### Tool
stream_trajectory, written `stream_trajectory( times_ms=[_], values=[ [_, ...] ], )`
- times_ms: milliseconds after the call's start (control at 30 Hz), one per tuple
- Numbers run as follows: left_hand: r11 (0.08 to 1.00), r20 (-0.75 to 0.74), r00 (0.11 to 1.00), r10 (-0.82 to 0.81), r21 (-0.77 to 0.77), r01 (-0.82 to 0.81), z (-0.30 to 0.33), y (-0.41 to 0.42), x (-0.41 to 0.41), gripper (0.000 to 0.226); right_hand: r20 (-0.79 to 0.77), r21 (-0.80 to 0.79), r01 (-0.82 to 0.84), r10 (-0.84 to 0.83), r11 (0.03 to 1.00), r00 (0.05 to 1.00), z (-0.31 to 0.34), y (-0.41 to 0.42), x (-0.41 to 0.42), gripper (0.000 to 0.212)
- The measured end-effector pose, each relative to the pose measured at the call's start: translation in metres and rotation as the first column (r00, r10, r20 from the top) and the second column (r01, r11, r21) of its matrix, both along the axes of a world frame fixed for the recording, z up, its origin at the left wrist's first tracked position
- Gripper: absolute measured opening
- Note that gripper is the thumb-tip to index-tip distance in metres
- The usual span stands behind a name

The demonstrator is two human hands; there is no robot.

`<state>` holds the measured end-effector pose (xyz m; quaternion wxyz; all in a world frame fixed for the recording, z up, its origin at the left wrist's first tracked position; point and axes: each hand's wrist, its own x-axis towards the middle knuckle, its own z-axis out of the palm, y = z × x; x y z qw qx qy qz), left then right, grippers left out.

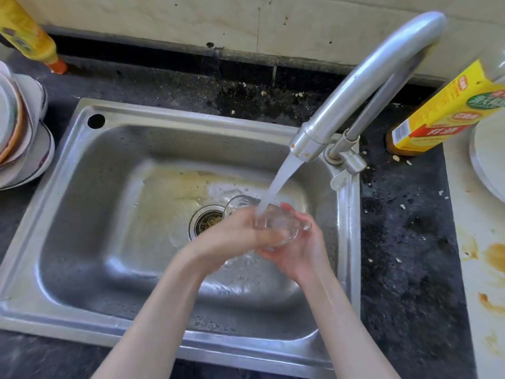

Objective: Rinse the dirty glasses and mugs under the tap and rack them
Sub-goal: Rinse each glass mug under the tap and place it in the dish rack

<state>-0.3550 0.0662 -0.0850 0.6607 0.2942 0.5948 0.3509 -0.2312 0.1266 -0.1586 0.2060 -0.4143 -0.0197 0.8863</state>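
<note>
With both my left hand and right hand curled around the small clear drinking glass under the curved steel tap's stream (right of the drain), I'd rotate it slowly, gripping firmly since it's slippery.

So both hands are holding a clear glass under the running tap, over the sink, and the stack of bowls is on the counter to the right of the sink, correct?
One thing is off: the stack of bowls sits on the counter to the left of the sink, not the right, as the head view shows. The rest holds: the left hand and right hand hold a clear glass under the running tap.
</note>
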Motion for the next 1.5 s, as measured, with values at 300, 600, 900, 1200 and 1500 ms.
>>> stream_trajectory(
  times_ms=[300,600,900,1200,1500],
  values=[
    [0.815,0.492,0.658,0.570,-0.438,-0.379,0.013,0.012,0.000,0.038,-0.119,0.094,0.000,0.011,0.996,0.993,0.007,-0.010,0.002,0.048],
    [0.999,-0.335,0.942,-0.013,-0.032,0.002,0.012,0.007,0.001,0.019,0.154,0.280,-0.250,0.214,0.927,0.965,0.002,-0.007,-0.007,0.054],
    [0.902,0.201,0.889,0.411,-0.228,-0.366,0.007,0.004,0.004,0.019,0.217,0.402,-0.164,0.081,0.901,0.973,0.003,-0.003,-0.003,0.060],
    [0.986,-0.704,0.701,0.119,0.167,0.000,0.007,-0.001,0.008,0.004,0.136,0.042,-0.066,0.060,0.997,0.989,0.009,-0.006,-0.012,0.056],
    [0.907,-0.696,0.684,0.217,0.403,0.122,-0.002,-0.009,0.009,0.027,-0.033,0.112,-0.009,0.013,0.994,0.999,0.015,-0.004,-0.001,0.058]
  ],
)
